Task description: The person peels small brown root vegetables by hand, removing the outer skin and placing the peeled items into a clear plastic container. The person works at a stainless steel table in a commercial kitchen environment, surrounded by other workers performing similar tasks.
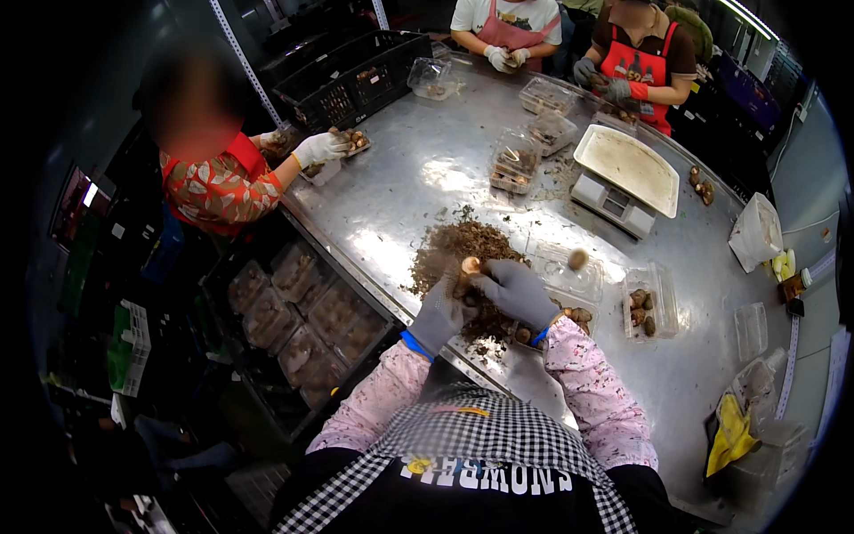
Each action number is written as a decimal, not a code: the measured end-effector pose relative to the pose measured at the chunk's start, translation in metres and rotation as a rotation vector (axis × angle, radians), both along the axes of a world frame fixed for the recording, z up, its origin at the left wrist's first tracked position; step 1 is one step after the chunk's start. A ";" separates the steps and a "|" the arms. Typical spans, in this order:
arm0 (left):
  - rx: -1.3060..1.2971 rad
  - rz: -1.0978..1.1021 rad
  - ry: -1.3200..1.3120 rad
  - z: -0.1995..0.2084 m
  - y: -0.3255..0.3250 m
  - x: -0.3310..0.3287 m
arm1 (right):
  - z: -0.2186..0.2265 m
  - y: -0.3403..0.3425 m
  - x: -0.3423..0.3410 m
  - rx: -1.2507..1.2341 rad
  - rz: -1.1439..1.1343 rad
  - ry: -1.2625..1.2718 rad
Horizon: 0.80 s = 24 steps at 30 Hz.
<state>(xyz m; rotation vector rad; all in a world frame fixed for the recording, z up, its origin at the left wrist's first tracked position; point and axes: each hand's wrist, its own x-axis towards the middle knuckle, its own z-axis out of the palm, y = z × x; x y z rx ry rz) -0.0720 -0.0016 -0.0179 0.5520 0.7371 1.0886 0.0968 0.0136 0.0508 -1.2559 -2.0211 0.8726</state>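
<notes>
Both my hands wear grey gloves and meet over the metal table. Between them is a small brown taro (470,265) with a pale cut end facing up. My left hand (433,311) has its fingers closed round the lower part of the taro. My right hand (518,292) pinches at its right side; whether it also holds a small tool is hidden. Beneath and beyond them spreads a heap of dark brown peelings (471,240). By my right wrist, partly covered by it, an open clear plastic box (569,278) has several taros near it.
Right of my hands, another clear box (663,289) contains several taros. A weighing scale (627,169) stands beyond, near filled clear boxes (513,162). On my left, a black crate (356,378) holds packed boxes. Gloved co-workers handle taros at the table's left and far sides.
</notes>
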 end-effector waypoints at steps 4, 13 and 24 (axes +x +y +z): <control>-0.099 -0.095 -0.195 0.004 0.006 -0.010 | -0.030 -0.002 -0.001 0.228 0.088 -0.119; 0.107 0.218 0.103 0.015 -0.005 0.021 | -0.024 0.005 -0.001 0.024 0.001 -0.029; 0.016 -0.127 -0.348 -0.005 0.010 -0.014 | -0.043 0.007 0.006 0.103 -0.107 0.008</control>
